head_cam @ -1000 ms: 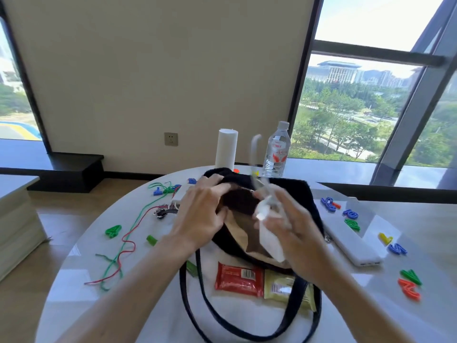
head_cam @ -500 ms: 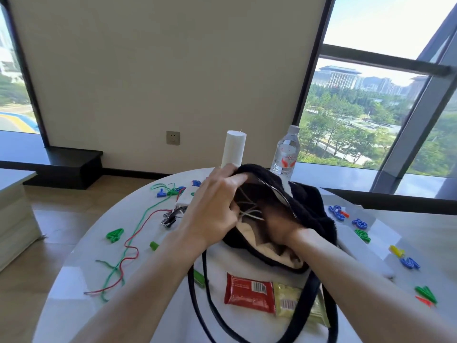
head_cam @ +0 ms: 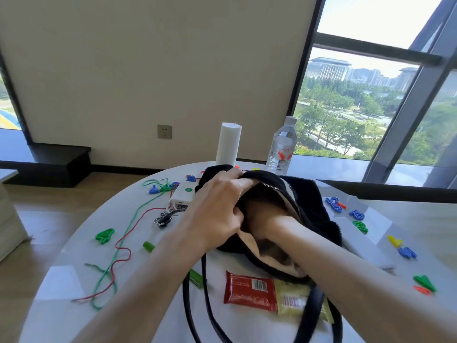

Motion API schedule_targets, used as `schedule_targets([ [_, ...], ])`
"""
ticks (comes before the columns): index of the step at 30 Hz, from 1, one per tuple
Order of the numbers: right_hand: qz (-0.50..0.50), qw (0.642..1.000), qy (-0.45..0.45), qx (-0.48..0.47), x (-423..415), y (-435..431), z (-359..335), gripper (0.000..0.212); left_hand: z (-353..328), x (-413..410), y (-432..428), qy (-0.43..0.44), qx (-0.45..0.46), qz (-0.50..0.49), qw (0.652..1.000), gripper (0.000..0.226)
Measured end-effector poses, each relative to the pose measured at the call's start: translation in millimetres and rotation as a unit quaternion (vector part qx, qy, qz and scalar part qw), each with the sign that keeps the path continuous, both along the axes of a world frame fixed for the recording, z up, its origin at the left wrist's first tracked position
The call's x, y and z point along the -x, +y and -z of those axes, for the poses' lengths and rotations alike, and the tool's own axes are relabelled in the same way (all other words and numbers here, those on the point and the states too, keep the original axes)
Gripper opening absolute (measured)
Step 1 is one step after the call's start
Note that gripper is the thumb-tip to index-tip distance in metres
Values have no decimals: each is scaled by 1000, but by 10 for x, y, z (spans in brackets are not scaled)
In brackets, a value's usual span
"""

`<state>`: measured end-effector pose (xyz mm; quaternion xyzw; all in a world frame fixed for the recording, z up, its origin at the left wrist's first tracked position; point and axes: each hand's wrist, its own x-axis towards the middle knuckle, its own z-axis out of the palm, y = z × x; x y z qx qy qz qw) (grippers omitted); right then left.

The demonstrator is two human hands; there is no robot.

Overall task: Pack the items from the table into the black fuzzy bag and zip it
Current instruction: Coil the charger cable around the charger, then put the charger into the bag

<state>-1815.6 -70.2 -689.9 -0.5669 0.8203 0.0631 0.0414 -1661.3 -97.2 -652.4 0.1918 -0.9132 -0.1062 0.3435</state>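
Note:
The black fuzzy bag (head_cam: 314, 206) sits mid-table with its zipper undone and its tan lining showing. My left hand (head_cam: 217, 209) grips the bag's near-left rim and holds the mouth wide. My right hand (head_cam: 267, 214) is plunged inside the bag up to the wrist; its fingers are hidden, so what it holds cannot be seen. In front of the bag lie a red snack packet (head_cam: 249, 290) and a yellow-green packet (head_cam: 296, 300), partly under the black strap (head_cam: 197, 305).
On the white round table (head_cam: 61, 280) lie green and red cords (head_cam: 118, 246), a white small box (head_cam: 183, 193), keys (head_cam: 165, 216), and several coloured plastic letters (head_cam: 358, 215). A white roll (head_cam: 228, 143) and water bottle (head_cam: 282, 147) stand behind the bag.
My right hand, which held a white charger with its cable above the bag, has gone down inside the bag and the charger is out of sight. My left hand keeps the rim.

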Motion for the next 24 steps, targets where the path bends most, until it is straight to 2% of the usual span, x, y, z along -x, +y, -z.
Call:
schedule_targets([
  [2,-36,996,77,-4,-179,251,-37,76,24,12,-4,-6,-4,0,1000,65],
  [3,-69,993,87,43,-260,398,-63,80,36,14,-8,-10,-7,0,1000,64],
  [4,-93,988,82,90,-322,535,-105,79,48,15,-9,-16,-8,-1,1000,63],
  [7,-116,983,28,141,-436,892,-280,73,75,1,13,-28,-11,-7,1000,64],
  [8,-119,982,-10,148,-462,1009,-358,68,83,-6,22,-29,-12,-5,999,63],
  [10,-116,979,-65,157,-468,1253,-491,45,96,-13,39,-29,-14,-1,999,62],
  [13,-39,952,-102,285,-194,1533,-651,21,133,2,54,-27,-13,-3,1000,61],
  [15,48,921,-86,377,219,1607,-691,16,155,-13,47,-26,-18,-4,999,62],
  [16,100,914,-75,386,471,1646,-688,18,159,-14,51,-27,-21,-1,999,62],
  [18,214,924,-51,313,1002,1704,-562,17,159,-28,51,-29,-23,5,999,62],
  [20,281,940,-31,190,1385,1724,-335,32,158,-39,55,-24,-25,9,999,60],
  [22,289,953,-21,87,1591,1695,-94,46,163,-44,65,-22,-25,7,999,59],
  [24,283,958,-6,49,1690,1645,70,53,169,-46,75,-24,-25,6,999,59],
])
